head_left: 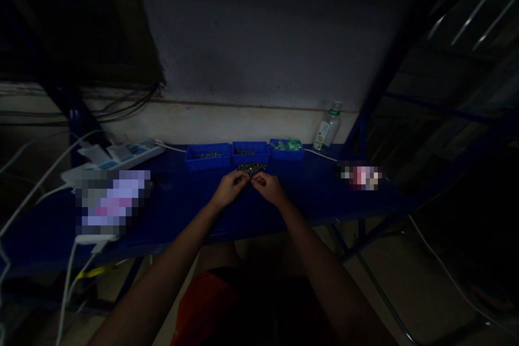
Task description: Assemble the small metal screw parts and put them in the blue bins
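Note:
My left hand (pixel 232 186) and my right hand (pixel 266 186) almost meet over the blue table, fingertips pinched. Whatever they hold is too small and dark to make out. Just beyond the fingers lies a heap of small metal parts (pixel 256 167). Behind it stand three blue bins in a row. Thin metal pieces (pixel 211 155) lie in the left bin (pixel 207 163), and small dark parts (pixel 245 152) in the middle bin (pixel 251 160). The right bin (pixel 287 155) has crumpled green plastic (pixel 290 145) in it.
A white power strip (pixel 117 161) with plugs and cables lies at the left, near a blurred-out object (pixel 115 203). A clear bottle (pixel 329 128) stands at the back right by the wall. Another blurred-out object (pixel 362 176) lies at the table's (pixel 320 192) right.

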{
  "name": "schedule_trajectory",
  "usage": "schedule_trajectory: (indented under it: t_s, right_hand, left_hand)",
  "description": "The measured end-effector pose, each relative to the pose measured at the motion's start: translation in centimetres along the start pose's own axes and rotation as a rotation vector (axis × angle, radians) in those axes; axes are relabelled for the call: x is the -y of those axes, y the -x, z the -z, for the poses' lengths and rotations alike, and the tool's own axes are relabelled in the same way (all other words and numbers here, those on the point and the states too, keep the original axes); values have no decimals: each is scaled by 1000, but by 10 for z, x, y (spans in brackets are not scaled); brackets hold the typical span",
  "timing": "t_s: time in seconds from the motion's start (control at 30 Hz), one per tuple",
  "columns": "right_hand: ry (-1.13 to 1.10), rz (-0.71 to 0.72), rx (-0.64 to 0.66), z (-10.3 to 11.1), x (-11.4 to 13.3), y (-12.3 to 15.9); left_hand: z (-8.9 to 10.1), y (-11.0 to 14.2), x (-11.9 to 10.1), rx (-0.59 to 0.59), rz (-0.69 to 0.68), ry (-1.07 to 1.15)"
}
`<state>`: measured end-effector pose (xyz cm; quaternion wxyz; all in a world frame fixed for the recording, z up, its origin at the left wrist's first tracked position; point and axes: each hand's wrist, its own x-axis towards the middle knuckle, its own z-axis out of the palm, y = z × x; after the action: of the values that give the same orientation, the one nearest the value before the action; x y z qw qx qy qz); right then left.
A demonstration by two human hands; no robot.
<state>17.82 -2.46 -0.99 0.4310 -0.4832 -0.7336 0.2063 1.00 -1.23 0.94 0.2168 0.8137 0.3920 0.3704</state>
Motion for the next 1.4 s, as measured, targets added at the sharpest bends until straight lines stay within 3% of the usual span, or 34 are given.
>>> schedule_trajectory:
  t_s: [0.17, 0.37, 0.53, 0.6, 0.73, 0.8, 0.93, 1.03, 1.2, 1.33, 1.4]
  right_hand:
    - [24, 22, 87, -2, -2, 1]
    - [7, 31, -34, -1, 1, -1]
    - [-14, 43, -79, 0, 6, -1]
    - [-18, 34, -106, 1, 6, -1]
    - [50, -63, -246, 1, -2, -3]
    - [116, -130, -254, 0, -8, -5]
    - [229, -163, -150, -4, -14, -7]
    - [321, -169, -58, -4, -12, -9]
    - [453, -146, 9, -2, -2, -9]
    - [550, -155, 36, -4, 0, -9]
    - [567, -161, 45, -5, -1, -10]
  left_hand:
    - [2, 2, -7, 59, -68, -49]
    - [1, 2, -7, 5, -23, -79]
    - [-1, 3, -2, 78, -15, -95]
    - [2, -1, 1, 54, 4, -96]
    - [17, -25, 6, -114, 123, -167]
    - [26, -43, 9, -169, 180, -256]
    - [34, -76, 16, -191, 314, -491]
    - [33, -86, 18, -194, 375, -612]
    - [26, -69, 8, -202, 328, -660]
    - [17, -36, 0, 19, 294, -649]
    - [13, -21, 0, 65, 258, -639]
